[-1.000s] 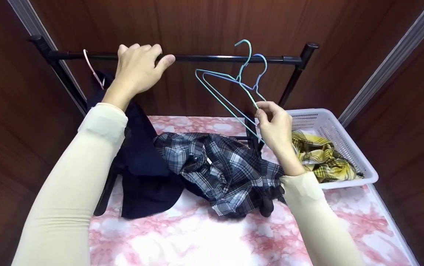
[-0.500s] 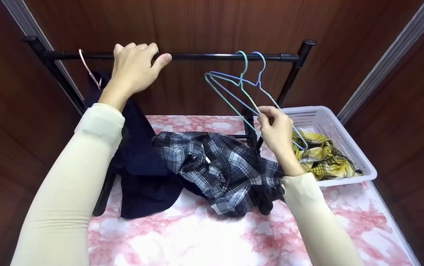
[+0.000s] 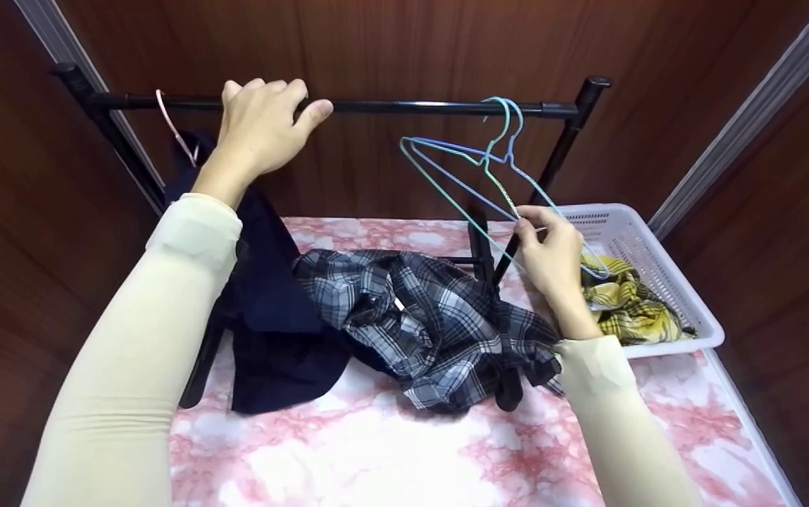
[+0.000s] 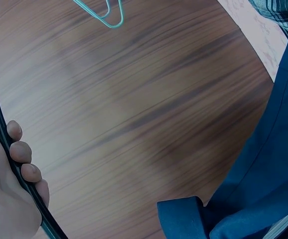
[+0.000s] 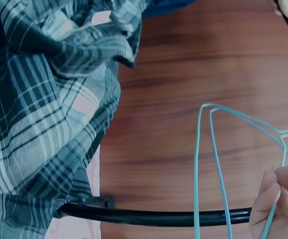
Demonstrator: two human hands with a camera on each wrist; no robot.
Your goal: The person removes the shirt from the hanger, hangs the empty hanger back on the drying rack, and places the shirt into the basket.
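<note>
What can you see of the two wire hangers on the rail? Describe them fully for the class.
The two wire hangers are thin, coated wire, one teal-green, the other light blue, each a triangle with a curved hook. Both hooks sit side by side over the black rail, near its right end. The frames lie almost together and swing out at a tilt rather than hanging straight down. The right hand pinches their lower right arms between thumb and fingers, above the white basket. They carry no clothes.

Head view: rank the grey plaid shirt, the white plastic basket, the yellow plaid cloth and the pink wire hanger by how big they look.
1. Grey plaid shirt
2. White plastic basket, looking somewhat smaller, though the right hand hides part
3. Yellow plaid cloth
4. Pink wire hanger, only partly visible
</note>
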